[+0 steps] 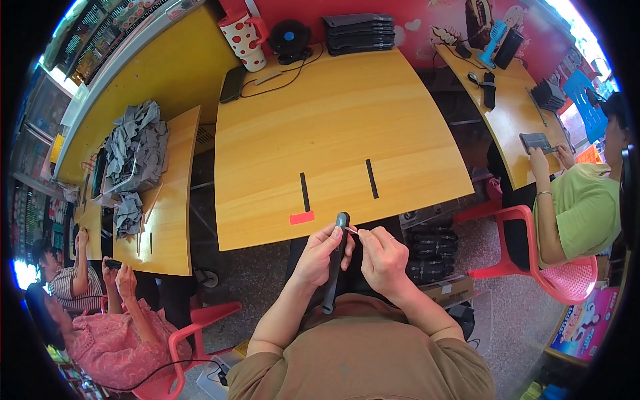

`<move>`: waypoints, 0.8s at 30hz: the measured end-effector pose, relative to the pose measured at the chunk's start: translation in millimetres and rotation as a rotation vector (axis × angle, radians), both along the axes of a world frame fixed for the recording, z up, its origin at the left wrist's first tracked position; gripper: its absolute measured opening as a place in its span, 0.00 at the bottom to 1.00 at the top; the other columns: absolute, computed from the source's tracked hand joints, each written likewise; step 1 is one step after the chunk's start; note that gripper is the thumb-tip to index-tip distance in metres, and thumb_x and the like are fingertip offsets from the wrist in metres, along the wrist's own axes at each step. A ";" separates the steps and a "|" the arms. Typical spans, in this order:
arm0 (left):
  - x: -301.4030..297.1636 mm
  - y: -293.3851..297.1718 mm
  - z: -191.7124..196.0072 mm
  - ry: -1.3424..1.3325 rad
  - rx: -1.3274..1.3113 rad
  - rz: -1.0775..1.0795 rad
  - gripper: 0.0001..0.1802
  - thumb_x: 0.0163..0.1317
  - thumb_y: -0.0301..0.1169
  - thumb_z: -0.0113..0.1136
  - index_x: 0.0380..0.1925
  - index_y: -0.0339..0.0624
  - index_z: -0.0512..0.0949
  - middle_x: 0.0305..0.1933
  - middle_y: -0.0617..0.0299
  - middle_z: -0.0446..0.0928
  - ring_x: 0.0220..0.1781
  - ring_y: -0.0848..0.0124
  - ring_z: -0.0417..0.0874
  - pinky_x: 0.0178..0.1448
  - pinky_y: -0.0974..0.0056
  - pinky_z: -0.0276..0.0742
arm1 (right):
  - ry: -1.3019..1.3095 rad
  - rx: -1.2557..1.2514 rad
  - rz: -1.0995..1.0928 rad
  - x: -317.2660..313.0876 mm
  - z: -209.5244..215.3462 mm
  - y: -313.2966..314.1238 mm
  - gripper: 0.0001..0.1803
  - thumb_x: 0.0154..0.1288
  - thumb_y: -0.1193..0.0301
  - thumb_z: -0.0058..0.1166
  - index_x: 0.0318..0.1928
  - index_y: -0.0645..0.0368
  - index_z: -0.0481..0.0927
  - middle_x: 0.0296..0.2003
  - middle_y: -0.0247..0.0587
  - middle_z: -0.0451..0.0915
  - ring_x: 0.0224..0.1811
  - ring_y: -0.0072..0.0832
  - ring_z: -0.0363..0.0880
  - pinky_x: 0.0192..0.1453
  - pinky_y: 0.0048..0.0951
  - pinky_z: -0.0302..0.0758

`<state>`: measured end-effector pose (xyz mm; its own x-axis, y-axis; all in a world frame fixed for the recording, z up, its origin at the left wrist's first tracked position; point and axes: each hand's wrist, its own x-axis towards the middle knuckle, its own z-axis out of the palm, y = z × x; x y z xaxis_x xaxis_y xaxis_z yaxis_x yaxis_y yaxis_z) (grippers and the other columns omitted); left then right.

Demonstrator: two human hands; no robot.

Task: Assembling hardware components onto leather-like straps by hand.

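My left hand (319, 255) grips a long, narrow dark grey sleeve-like item (335, 267), held upright just below the near edge of the wooden table (333, 127). My right hand (381, 256) pinches a small pale tag or thread (351, 229) at the item's upper end. Both hands hover over my lap, close together.
Two black tape strips (305, 192) (371, 179) and a red tape piece (301, 217) mark the table. At the far edge stand a stack of dark items (359, 32), a small black fan (289, 37), a dotted jug (243, 39) and a phone (232, 84). People sit at side tables on red chairs (543, 263).
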<state>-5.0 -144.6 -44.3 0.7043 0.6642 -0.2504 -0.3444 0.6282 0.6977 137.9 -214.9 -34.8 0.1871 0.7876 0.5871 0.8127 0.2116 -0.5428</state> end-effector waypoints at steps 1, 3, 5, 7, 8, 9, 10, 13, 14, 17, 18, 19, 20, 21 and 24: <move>-0.1 0.0 -0.2 -0.003 -0.003 -0.001 0.16 0.76 0.38 0.46 0.48 0.36 0.76 0.28 0.61 0.75 0.22 0.74 0.75 0.28 0.73 0.72 | -0.005 0.000 -0.002 0.1 -0.2 0.2 0.16 0.46 0.82 0.57 0.40 0.61 0.79 0.24 0.39 0.71 0.25 0.34 0.77 0.24 0.33 0.72; -0.2 -0.1 -0.3 -0.007 -0.007 -0.001 0.16 0.75 0.38 0.46 0.48 0.36 0.76 0.28 0.61 0.75 0.22 0.74 0.75 0.28 0.73 0.72 | -0.009 0.001 0.000 0.3 1.7 0.3 0.16 0.45 0.82 0.57 0.40 0.61 0.79 0.24 0.39 0.71 0.25 0.34 0.77 0.24 0.33 0.72; 0.0 -0.6 0.0 -0.001 -0.004 0.003 0.16 0.75 0.38 0.46 0.48 0.36 0.76 0.28 0.61 0.75 0.22 0.74 0.75 0.28 0.73 0.72 | -0.012 0.001 0.001 0.4 2.2 0.2 0.16 0.45 0.82 0.57 0.40 0.61 0.79 0.24 0.38 0.71 0.25 0.34 0.77 0.24 0.33 0.72; 0.2 -0.4 0.1 0.000 -0.003 0.004 0.16 0.75 0.38 0.46 0.48 0.36 0.76 0.28 0.61 0.75 0.22 0.74 0.75 0.28 0.73 0.72 | -0.056 0.000 -0.002 0.5 1.7 0.0 0.17 0.45 0.81 0.57 0.40 0.62 0.80 0.24 0.38 0.70 0.24 0.33 0.76 0.23 0.31 0.71; 0.3 -0.3 0.0 0.002 -0.001 0.005 0.16 0.75 0.38 0.46 0.48 0.36 0.76 0.28 0.61 0.76 0.22 0.74 0.75 0.28 0.73 0.72 | -0.057 -0.001 -0.001 1.0 1.2 -0.3 0.17 0.45 0.81 0.57 0.40 0.62 0.80 0.24 0.38 0.70 0.24 0.33 0.76 0.23 0.31 0.71; 0.2 -0.2 -0.6 0.001 -0.001 0.006 0.16 0.75 0.38 0.46 0.48 0.36 0.76 0.28 0.61 0.76 0.22 0.74 0.75 0.28 0.73 0.72 | -0.115 -0.003 0.008 1.7 0.5 -0.3 0.17 0.45 0.80 0.58 0.41 0.63 0.80 0.24 0.38 0.70 0.24 0.32 0.76 0.22 0.30 0.70; 0.0 -0.2 -1.8 0.019 0.008 0.012 0.16 0.75 0.38 0.46 0.47 0.36 0.76 0.28 0.62 0.76 0.22 0.75 0.74 0.28 0.73 0.71 | -0.173 -0.004 0.018 2.6 0.1 -0.4 0.18 0.44 0.79 0.58 0.41 0.63 0.80 0.24 0.38 0.70 0.24 0.31 0.75 0.22 0.29 0.69; -1.1 -0.5 -4.7 0.058 0.069 0.015 0.15 0.75 0.36 0.48 0.47 0.36 0.77 0.27 0.63 0.76 0.22 0.76 0.74 0.27 0.74 0.70 | -0.254 0.005 0.049 5.1 2.6 -1.1 0.18 0.44 0.78 0.58 0.41 0.65 0.80 0.24 0.38 0.69 0.23 0.30 0.74 0.21 0.27 0.67; -1.8 -0.8 -5.4 0.079 0.123 0.012 0.14 0.75 0.35 0.48 0.46 0.36 0.77 0.27 0.63 0.76 0.22 0.77 0.73 0.27 0.74 0.70 | -0.254 0.004 0.050 5.7 3.2 -1.5 0.18 0.44 0.78 0.58 0.41 0.65 0.80 0.24 0.38 0.69 0.23 0.30 0.74 0.21 0.27 0.67; -4.3 -4.0 -7.3 0.176 0.249 0.000 0.11 0.74 0.33 0.50 0.46 0.37 0.77 0.26 0.65 0.75 0.22 0.80 0.72 0.25 0.76 0.67 | -0.317 0.050 0.069 7.1 2.3 -0.3 0.18 0.42 0.77 0.59 0.40 0.67 0.79 0.24 0.38 0.70 0.22 0.30 0.74 0.21 0.27 0.67; -3.9 -5.2 -9.2 0.177 0.248 0.002 0.11 0.74 0.33 0.50 0.46 0.37 0.77 0.26 0.65 0.75 0.22 0.80 0.72 0.25 0.76 0.67 | -0.309 0.081 0.084 6.8 -0.9 3.1 0.18 0.43 0.76 0.59 0.39 0.67 0.79 0.25 0.39 0.70 0.22 0.30 0.74 0.21 0.27 0.67; -2.5 -6.4 -12.4 0.177 0.276 -0.029 0.11 0.73 0.32 0.51 0.44 0.37 0.78 0.26 0.65 0.75 0.23 0.81 0.71 0.24 0.76 0.66 | -0.300 0.112 0.099 6.5 -3.9 5.0 0.18 0.43 0.76 0.59 0.39 0.68 0.79 0.25 0.39 0.71 0.22 0.30 0.74 0.20 0.27 0.67; -1.9 -7.7 -13.7 0.177 0.304 -0.059 0.10 0.73 0.32 0.52 0.43 0.37 0.78 0.26 0.66 0.74 0.23 0.82 0.70 0.23 0.77 0.65 | -0.300 0.113 0.101 6.6 -6.5 4.8 0.18 0.43 0.76 0.59 0.39 0.68 0.79 0.25 0.39 0.71 0.22 0.30 0.74 0.20 0.27 0.67; -0.9 -7.0 -3.1 0.253 0.306 -0.054 0.09 0.73 0.33 0.53 0.40 0.38 0.77 0.25 0.68 0.74 0.23 0.83 0.70 0.24 0.77 0.64 | -0.264 0.123 0.113 8.1 -9.9 7.1 0.17 0.44 0.76 0.58 0.39 0.67 0.79 0.26 0.40 0.72 0.23 0.30 0.74 0.21 0.27 0.67; -6.0 1.9 2.9 0.359 0.354 -0.127 0.09 0.70 0.32 0.55 0.36 0.36 0.78 0.24 0.68 0.75 0.22 0.82 0.71 0.23 0.76 0.65 | -0.260 0.154 0.161 17.4 -9.6 11.5 0.16 0.44 0.75 0.57 0.37 0.66 0.79 0.27 0.40 0.73 0.23 0.31 0.74 0.21 0.27 0.68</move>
<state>-11.0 -142.7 -41.4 0.6956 0.6671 -0.2667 0.0195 0.3536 0.9352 155.3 -203.4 -44.4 -0.1038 0.6935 0.7129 0.8693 0.4116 -0.2738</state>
